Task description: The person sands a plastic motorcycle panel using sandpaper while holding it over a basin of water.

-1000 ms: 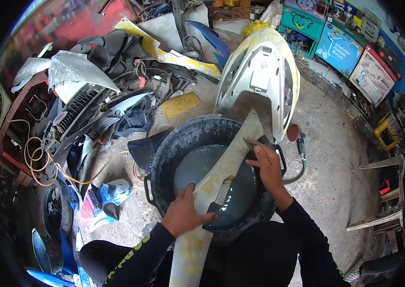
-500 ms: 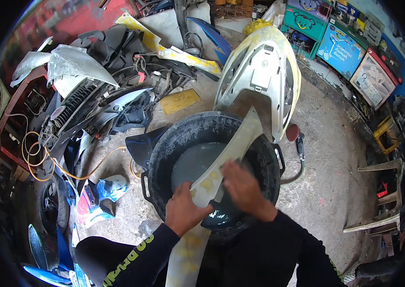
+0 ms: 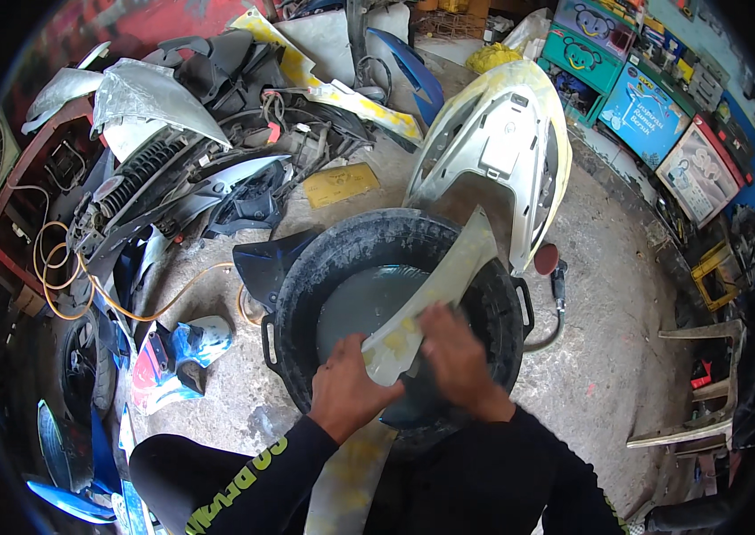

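Pale grey panel (image 3: 451, 275), yellow-patched, slanting over a black tub (image 3: 295, 301) of cloudy water (image 3: 355, 308).
Left hand (image 3: 351, 385) pinches its middle between thumb and fingers; right hand (image 3: 462, 358), blurred, at its right side, finger pose and any held item undeterminable. Surface judged partway worked: far end mostly even and pale, yellow patches left midway and near.

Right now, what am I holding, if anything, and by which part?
Your left hand grips the long yellow-patched panel by its middle stretch. Your right hand is blurred at the panel's edge; I can't tell whether it holds anything.
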Motion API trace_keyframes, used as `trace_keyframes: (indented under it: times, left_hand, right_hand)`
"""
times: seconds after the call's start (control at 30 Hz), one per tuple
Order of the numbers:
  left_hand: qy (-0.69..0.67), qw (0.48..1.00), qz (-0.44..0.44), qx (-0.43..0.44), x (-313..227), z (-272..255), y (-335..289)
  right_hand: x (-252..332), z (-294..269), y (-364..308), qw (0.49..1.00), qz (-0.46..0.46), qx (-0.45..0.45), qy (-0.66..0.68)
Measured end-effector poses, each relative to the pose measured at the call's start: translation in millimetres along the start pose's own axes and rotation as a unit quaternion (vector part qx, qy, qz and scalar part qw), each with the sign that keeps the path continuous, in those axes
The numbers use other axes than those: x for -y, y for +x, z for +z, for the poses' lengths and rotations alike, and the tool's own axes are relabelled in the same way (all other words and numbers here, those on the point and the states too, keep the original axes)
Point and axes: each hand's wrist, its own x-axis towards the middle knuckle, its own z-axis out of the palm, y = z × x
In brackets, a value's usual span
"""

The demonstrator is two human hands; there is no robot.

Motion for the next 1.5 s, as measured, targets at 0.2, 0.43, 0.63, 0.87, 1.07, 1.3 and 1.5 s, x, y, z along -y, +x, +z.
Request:
trace_keyframes:
  times: [0.2, 0.43, 0.63, 0.87, 1.07, 1.3, 1.5]
  left_hand:
    - [0.005, 1.000, 0.019, -0.007, -4.0, 1.3, -1.5]
    - [0.020, 1.000, 0.009, -0.007, -8.8, -1.9, 0.2]
    - [0.017, 1.000, 0.003, -0.009, -10.7, -3.6, -2.0]
    - [0.014, 1.000, -0.002, -0.009, -9.5, -1.8, -1.0]
    - [0.019, 1.000, -0.002, -0.001, -5.8, -2.2, 1.3]
    - [0.042, 0.999, 0.012, 0.010, -5.3, -5.0, 1.6]
    - [0.042, 0.999, 0.025, -0.011, -5.2, -0.3, 2.0]
  right_hand:
    - [-12.7, -3.1, 8.9, 0.998, 0.009, -0.018, -0.058]
    - [-28.1, -6.5, 9.5, 0.997, 0.019, -0.026, -0.070]
    - [-12.2, -6.4, -2.2, 0.998, -0.040, 0.006, -0.043]
    - [-23.6, -8.3, 7.6, 0.999, 0.016, -0.021, -0.038]
    - [-20.5, -0.1, 8.7, 0.999, -0.017, -0.017, -0.032]
    - [-10.1, 5.4, -2.2, 1.000, -0.024, 0.001, -0.003]
    - [-1.7, 4.6, -6.5, 0.999, -0.032, 0.016, -0.016]
